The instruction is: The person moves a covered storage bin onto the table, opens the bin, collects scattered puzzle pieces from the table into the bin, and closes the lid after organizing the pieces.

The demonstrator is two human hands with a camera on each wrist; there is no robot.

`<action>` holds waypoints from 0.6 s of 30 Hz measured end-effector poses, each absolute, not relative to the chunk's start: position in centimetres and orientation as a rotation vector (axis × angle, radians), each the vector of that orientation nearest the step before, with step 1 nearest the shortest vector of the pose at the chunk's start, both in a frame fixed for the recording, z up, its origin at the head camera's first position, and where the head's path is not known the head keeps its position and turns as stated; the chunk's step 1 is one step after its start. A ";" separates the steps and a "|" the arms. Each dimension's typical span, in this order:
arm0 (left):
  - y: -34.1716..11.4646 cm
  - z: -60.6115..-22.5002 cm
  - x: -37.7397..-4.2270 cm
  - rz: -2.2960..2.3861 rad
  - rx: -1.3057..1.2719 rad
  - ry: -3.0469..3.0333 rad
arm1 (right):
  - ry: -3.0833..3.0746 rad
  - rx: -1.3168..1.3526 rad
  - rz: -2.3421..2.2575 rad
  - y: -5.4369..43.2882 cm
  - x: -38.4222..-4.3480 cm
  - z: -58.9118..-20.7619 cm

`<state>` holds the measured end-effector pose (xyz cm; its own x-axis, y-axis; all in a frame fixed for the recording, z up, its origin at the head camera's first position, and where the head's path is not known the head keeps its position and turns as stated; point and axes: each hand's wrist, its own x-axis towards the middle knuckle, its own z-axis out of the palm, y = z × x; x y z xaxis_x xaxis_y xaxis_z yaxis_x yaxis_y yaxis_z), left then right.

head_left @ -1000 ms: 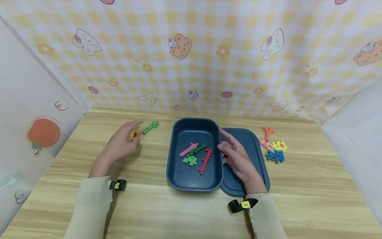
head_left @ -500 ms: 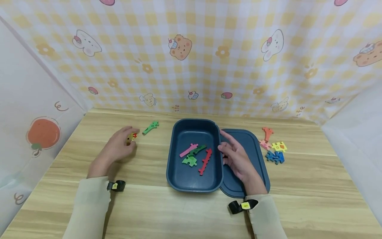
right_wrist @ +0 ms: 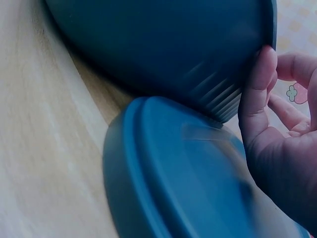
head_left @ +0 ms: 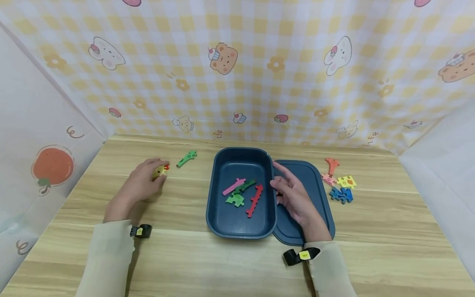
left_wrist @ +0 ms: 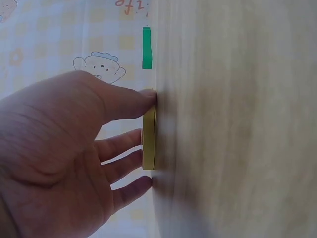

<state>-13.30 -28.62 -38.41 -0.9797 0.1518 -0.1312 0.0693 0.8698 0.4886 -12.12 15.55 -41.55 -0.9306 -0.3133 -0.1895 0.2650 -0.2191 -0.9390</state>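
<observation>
My left hand (head_left: pixel 142 181), left of the box, pinches a yellow puzzle piece (head_left: pixel 160 170) with red marks between thumb and fingers. In the left wrist view this piece (left_wrist: pixel 148 134) shows edge-on, close over the table. Just beyond it lies a green puzzle piece (head_left: pixel 186 159). My right hand (head_left: pixel 297 202) rests at the right rim of a dark blue box (head_left: pixel 209 206), index finger extended along the side. The right wrist view has the thumb (right_wrist: pixel 262 74) against the box's outer wall. Inside the box are a pink piece (head_left: pixel 233 187), a red piece (head_left: pixel 254 201) and green pieces (head_left: pixel 235 199).
A dark blue lid (head_left: pixel 308 173) lies right of the box, partly under my right hand. Farther right are an orange piece (head_left: pixel 332 166), a pink piece (head_left: pixel 328 179), a yellow piece (head_left: pixel 346 182) and blue pieces (head_left: pixel 341 195). A checked curtain (head_left: pixel 259 90) hangs behind the table.
My left hand has drawn the yellow puzzle piece a little left and toward me, away from the green piece. The right hand and the box have stayed in place.
</observation>
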 end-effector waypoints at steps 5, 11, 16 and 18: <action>-28.8 -38.5 -13.2 0.767 0.152 2.898 | 1.684 -0.054 -2.199 15.4 -12.1 -41.5; -28.9 -38.6 -13.1 0.748 0.136 2.955 | 1.674 -0.066 -2.207 15.3 -12.1 -41.4; -28.8 -38.5 -13.1 0.762 0.128 2.955 | 1.653 -0.079 -2.217 15.4 -12.1 -41.4; -28.7 -38.5 -13.2 0.780 0.109 2.942 | 1.648 -0.080 -2.220 15.4 -12.1 -41.4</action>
<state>-13.17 -28.71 -38.46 -0.9928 0.0933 -0.0747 0.0441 0.8667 0.4969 -12.09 15.44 -41.42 -0.9289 -0.3273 -0.1734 0.2607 -0.2452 -0.9338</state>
